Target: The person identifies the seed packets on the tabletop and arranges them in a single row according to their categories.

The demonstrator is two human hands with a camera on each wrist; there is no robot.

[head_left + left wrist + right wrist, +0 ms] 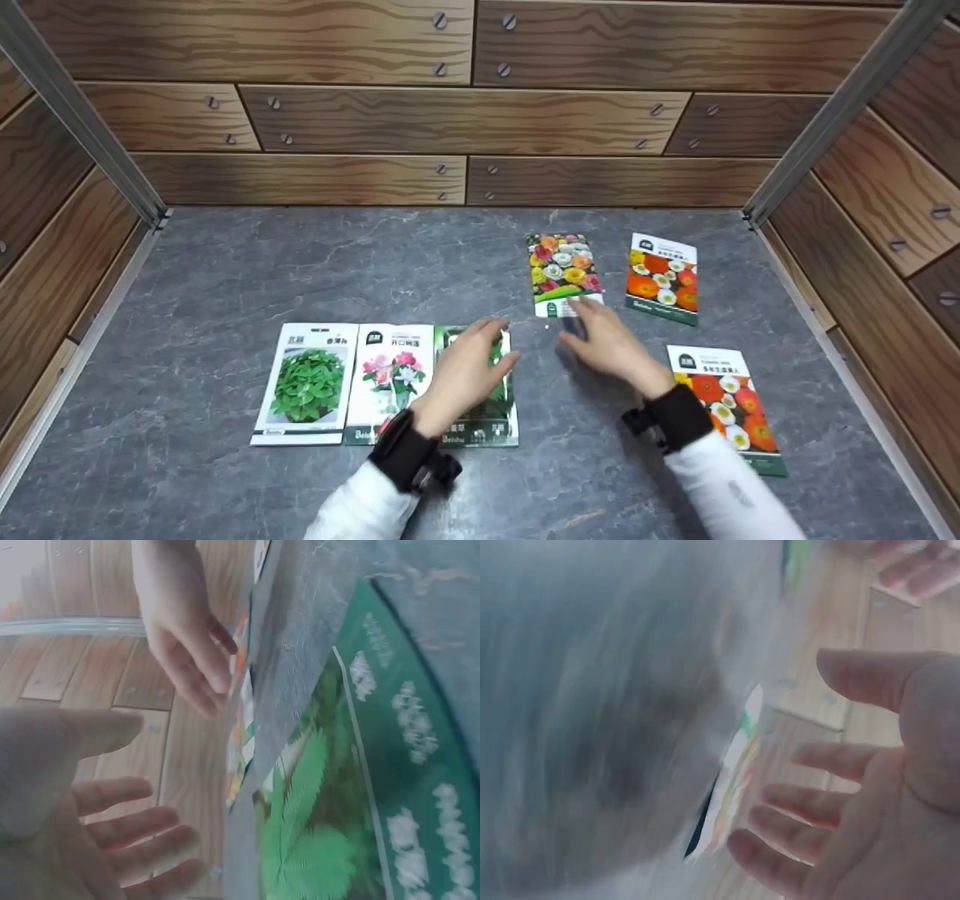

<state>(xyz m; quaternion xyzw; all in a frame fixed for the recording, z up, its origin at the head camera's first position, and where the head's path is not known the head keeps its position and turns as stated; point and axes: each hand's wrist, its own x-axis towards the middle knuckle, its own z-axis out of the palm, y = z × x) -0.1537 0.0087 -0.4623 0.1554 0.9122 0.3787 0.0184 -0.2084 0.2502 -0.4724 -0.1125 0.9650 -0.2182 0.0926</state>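
Nearest the camera, two white sleeves with black wrist straps enter from the bottom edge. The left hand (466,367) hovers over the fern packet (491,409), fingers straight and relaxed, holding nothing; the left wrist view shows its open palm (90,832) above the packet's green fern print (315,832) and white lettering on a dark green band. The fern packet is the right-hand one of a row of three lying flat on the grey stone table (225,262). The pink-flower packet (391,381) lies beside it, edges touching or slightly overlapped. The herb packet (306,384), white with a green leafy plant, lies at the row's left end.

To the right, a poppy packet (726,409) lies partly under the right sleeve.

Farther out, the right hand (611,346) is spread open, fingers extended, gripping nothing. Its fingertips reach the near edge of the mixed-flower packet (562,274); whether they touch it cannot be told. This packet shows yellow, pink, orange and white blooms above a green band and lies flat, long side pointing away. The right wrist view is blurred by motion.

Just right of it lies a second poppy packet (663,277), orange and white blooms, slightly tilted. Wood-pattern walls (465,112) close the back.
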